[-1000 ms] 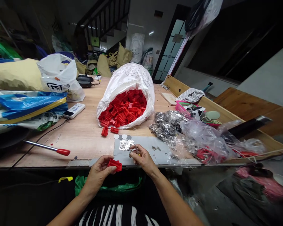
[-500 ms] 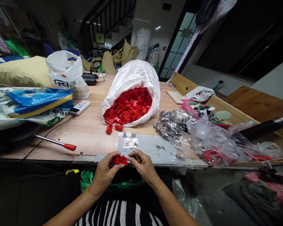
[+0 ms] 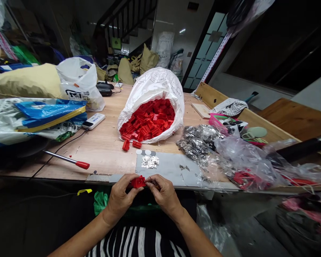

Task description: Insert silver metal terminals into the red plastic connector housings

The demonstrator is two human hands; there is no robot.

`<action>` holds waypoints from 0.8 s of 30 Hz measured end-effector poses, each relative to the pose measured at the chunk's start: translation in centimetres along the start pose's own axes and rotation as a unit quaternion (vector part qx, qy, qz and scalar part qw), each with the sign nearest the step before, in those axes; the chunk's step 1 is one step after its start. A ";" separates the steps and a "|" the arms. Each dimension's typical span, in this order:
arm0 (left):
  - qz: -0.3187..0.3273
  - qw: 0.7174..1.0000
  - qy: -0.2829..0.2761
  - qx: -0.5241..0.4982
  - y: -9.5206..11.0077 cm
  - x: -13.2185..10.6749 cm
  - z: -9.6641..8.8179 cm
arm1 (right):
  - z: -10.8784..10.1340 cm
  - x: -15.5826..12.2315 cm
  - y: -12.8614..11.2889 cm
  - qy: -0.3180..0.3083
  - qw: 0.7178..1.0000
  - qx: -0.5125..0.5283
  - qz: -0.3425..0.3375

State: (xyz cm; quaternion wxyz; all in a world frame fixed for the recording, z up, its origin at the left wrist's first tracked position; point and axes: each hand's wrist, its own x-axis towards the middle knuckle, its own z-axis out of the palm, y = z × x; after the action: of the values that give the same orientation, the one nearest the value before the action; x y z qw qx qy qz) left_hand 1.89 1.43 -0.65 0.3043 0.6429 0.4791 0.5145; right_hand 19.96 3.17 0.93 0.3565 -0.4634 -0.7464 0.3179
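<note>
Left hand [image 3: 121,195] had its fingers pinched tight round a red part [image 3: 138,182], right by the tabletop's [image 3: 109,150] front edge. Right hand [image 3: 165,195] had its fingers curled shut on what looked like a thin tool [image 3: 157,186], mostly hidden, tips apparently touching the part's end. That's the big change, so I'd say both hands were now busy on that one part. A second earlier the right hand was well apart, beside the metal bits [image 3: 150,161]. Sack [image 3: 163,80] and two loose parts [image 3: 126,145] by its mouth hadn't budged.
</note>
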 end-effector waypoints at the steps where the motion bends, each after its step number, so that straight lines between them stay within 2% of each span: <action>1: 0.010 1.000 -0.004 0.005 0.0 0.0 0.0 | 0.0 0.0 0.0 0.004 1.000 -0.003 -0.004; 10: 0.024 0.999 -0.028 0.010 -0.2 -0.4 0.2 | 0.4 0.1 -0.6 -0.015 1.000 -0.001 -0.028; 14: 0.031 0.999 -0.005 0.006 -0.4 -0.7 0.2 | 0.6 0.0 -0.8 -0.018 0.999 0.044 0.021; 18: 0.049 0.999 -0.004 0.023 -0.5 -0.8 0.1 | 0.3 -0.2 -0.1 -0.044 0.992 0.106 0.058; 24: 0.109 0.993 -0.005 0.045 -0.6 -0.8 0.1 | 0.1 -0.3 1.3 -0.033 0.973 0.181 0.137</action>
State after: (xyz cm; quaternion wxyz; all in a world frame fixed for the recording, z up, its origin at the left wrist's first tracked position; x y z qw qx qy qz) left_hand 1.77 0.87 -1.54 0.2195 0.7066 0.4276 0.5194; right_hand 20.60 3.37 -0.24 0.3624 -0.4785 -0.6170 0.5089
